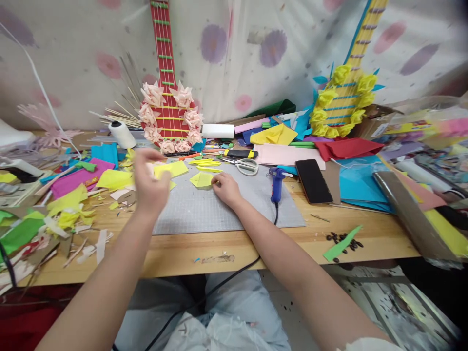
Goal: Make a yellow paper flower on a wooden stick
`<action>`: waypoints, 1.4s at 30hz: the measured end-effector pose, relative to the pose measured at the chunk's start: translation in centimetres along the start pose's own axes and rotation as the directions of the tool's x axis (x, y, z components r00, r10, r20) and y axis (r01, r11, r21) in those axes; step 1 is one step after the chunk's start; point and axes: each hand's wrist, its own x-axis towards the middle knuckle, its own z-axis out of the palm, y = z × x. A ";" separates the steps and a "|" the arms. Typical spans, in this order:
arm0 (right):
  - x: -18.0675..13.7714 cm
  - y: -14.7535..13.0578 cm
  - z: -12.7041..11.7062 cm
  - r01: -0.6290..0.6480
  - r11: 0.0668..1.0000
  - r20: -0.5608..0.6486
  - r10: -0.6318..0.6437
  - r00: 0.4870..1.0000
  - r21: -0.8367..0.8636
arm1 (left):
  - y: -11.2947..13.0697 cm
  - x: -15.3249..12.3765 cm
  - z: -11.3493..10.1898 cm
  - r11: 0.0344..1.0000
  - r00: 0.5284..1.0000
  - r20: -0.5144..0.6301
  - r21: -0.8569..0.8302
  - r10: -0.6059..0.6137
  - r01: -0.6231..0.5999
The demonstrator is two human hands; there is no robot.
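Note:
My right hand [225, 188] rests on the grey cutting mat [204, 209], its fingers curled and touching a small folded yellow paper piece [201, 180]. Raised above the mat's left edge, my left hand [148, 180] is blurred by motion, and its fingers cannot be read. A larger yellow paper sheet [171, 169] lies just beyond that hand. Thin yellow paper strips [208, 165] sit at the mat's far edge.
Scissors [245, 166], a blue glue gun [277, 184] with its cord and a black phone [313, 181] lie right of the mat. Two paper-flowered cardboard guitars [166, 97] [343, 102] lean on the wall. Coloured paper scraps [69, 204] cover the wooden table [278, 243].

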 end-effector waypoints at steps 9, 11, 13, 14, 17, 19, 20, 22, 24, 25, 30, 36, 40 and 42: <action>0.1 0.9 -0.4 0.017 0.986 0.027 -0.022 0.999 0.167 | -3.2 -3.7 6.6 0.950 0.859 0.511 0.287 -0.043 -0.123; 0.0 0.9 -0.6 0.019 0.986 0.055 -0.029 0.998 0.168 | -3.2 -3.7 6.5 0.945 0.855 0.514 0.305 -0.062 -0.115; -0.1 0.8 -0.6 0.038 0.986 0.075 -0.051 0.996 0.165 | -3.2 -3.6 6.3 0.943 0.853 0.517 0.314 -0.072 -0.111; -0.1 0.8 -0.7 0.053 0.985 0.084 -0.067 0.994 0.162 | -3.2 -3.6 6.2 0.944 0.855 0.513 0.313 -0.074 -0.107; -0.2 0.6 -0.6 0.059 0.985 0.117 -0.078 0.990 0.160 | -3.3 -3.7 6.2 0.956 0.870 0.487 0.284 -0.076 -0.075; -0.2 0.5 -0.4 0.001 0.986 0.135 -0.024 0.991 0.169 | -3.5 -3.7 6.3 0.968 0.883 0.458 0.252 -0.103 -0.018; -0.2 0.5 -0.3 -0.035 0.984 0.138 0.010 0.990 0.176 | -3.6 -3.8 6.3 0.972 0.887 0.444 0.232 -0.128 0.024; -0.2 0.5 -0.1 -0.095 0.978 0.136 0.071 0.988 0.183 | -3.9 -3.7 6.4 0.974 0.882 0.430 0.187 -0.195 0.125; -0.2 0.3 0.1 -0.136 0.974 0.127 0.114 0.985 0.179 | -4.2 -3.7 6.6 0.964 0.865 0.427 0.137 -0.265 0.228; -0.2 0.2 0.2 -0.155 0.973 0.122 0.135 0.983 0.173 | -4.3 -3.6 6.6 0.956 0.855 0.428 0.114 -0.294 0.272; -0.2 -0.5 0.6 -0.202 0.974 0.088 0.194 0.977 0.099 | -4.5 -3.6 7.0 0.926 0.833 0.415 0.080 -0.367 0.368; -0.3 -1.0 0.7 -0.228 0.972 0.075 0.224 0.972 0.059 | -4.4 -3.6 7.1 0.926 0.847 0.376 0.110 -0.376 0.362; -0.4 -1.4 0.7 -0.214 0.977 0.051 0.213 0.976 0.009 | -4.2 -3.6 7.2 0.928 0.849 0.375 0.174 -0.372 0.330; -0.4 -1.6 0.7 -0.196 0.980 0.033 0.197 0.980 -0.022 | -4.0 -3.6 7.2 0.928 0.854 0.369 0.211 -0.366 0.306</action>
